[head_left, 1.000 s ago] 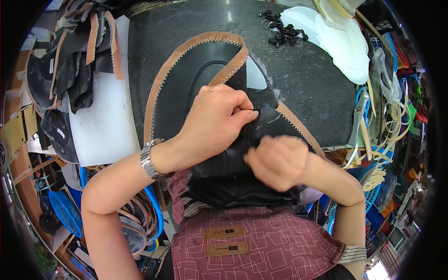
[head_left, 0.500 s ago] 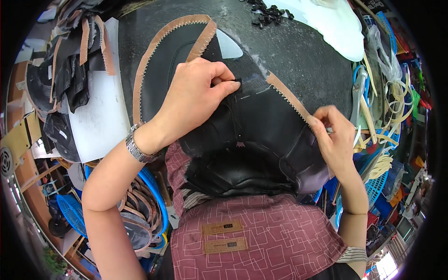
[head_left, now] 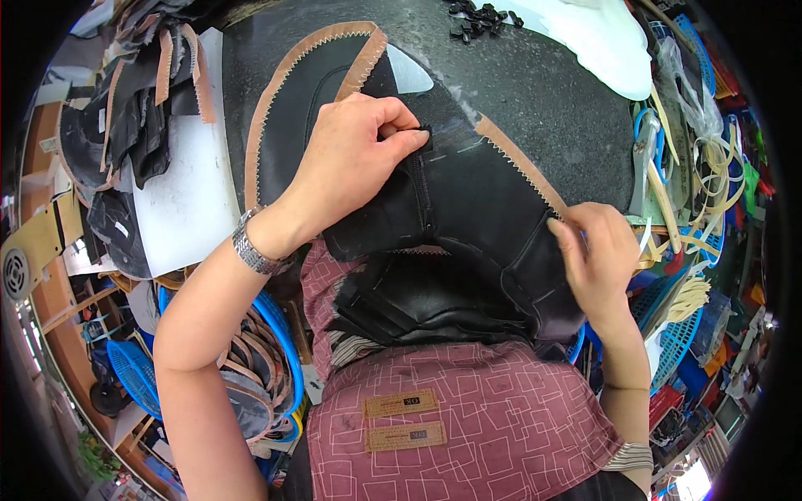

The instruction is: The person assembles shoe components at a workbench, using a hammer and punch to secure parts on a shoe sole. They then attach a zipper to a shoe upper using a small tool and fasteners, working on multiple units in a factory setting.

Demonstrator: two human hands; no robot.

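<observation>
A black leather boot upper (head_left: pixel 478 196) lies partly on the dark work surface, its near part hanging toward my lap. Brown strips with zigzag stitching run along its edges, and a black zipper (head_left: pixel 423 196) crosses its middle. My left hand (head_left: pixel 355 159), with a watch at the wrist, pinches the zipper's far end between thumb and forefinger. At the upper's right edge, my right hand (head_left: pixel 603 255) is closed on the leather beside the brown strip. Below, black leather pieces (head_left: pixel 418 296) lie layered across my lap on the red patterned apron (head_left: pixel 501 409).
Small black pieces (head_left: pixel 480 18) sit at the far edge near a white sheet (head_left: pixel 585 37). More trimmed leather parts (head_left: pixel 138 125) rest on a white board (head_left: pixel 188 200) at left. Blue baskets (head_left: pixel 292 367) stand low on both sides. Scissors (head_left: pixel 645 154) lie at right.
The upper's near edge has lifted slightly, showing a zigzag-stitched strip beneath. My right hand has shifted a little, its fingers less curled. My left hand keeps its pinch.
</observation>
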